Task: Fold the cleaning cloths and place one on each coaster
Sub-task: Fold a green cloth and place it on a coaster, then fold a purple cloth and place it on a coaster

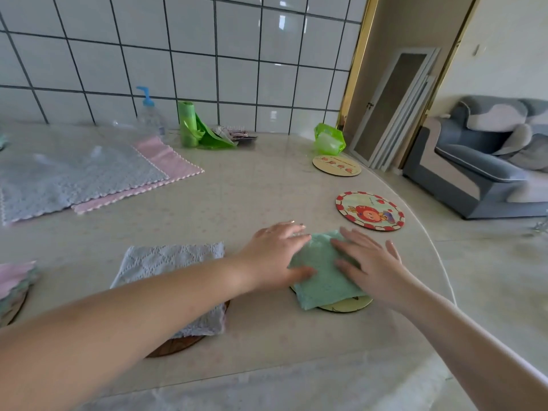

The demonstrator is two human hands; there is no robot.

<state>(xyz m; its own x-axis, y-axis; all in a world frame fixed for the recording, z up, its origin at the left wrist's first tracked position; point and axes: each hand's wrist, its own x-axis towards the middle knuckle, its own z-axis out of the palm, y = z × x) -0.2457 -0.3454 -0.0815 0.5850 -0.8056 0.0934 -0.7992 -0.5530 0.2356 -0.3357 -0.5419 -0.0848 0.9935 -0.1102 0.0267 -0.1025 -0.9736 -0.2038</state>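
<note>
Head view, looking down at a pale marbled table (237, 179) set against a white tiled wall (207, 54). A folded green cloth (323, 271) lies on a round yellow coaster (347, 307), covering most of it so only the near rim shows. The left hand (275, 253) rests flat on the cloth's left edge, fingers straight and lying close together, thumb along the near side. The right hand (370, 262) lies flat on the cloth's right part, fingers spread and straight; neither hand pinches or curls round the fabric.

To the left, a folded grey-blue cloth (166, 262) sits on a dark brown coaster (178, 345), partly hidden by the left forearm. At the far left edge a pink cloth (14, 277) lies on top of another coaster (14, 310); a greenish layer shows beneath it.

Two coasters are bare: one with a red border and cartoon figure (370, 210) just beyond the hands, and a tan one with a row of small red figures (337, 165) farther back. An unfolded grey-blue cloth (74, 176) lies spread over an unfolded pink cloth (166, 170) at the back left.

Against the wall stand a clear pump bottle with a blue top (148, 114), a roll of green bags (188, 123) and a green packet (329, 139). A grey sofa (489, 161) shows through the doorway on the right.
</note>
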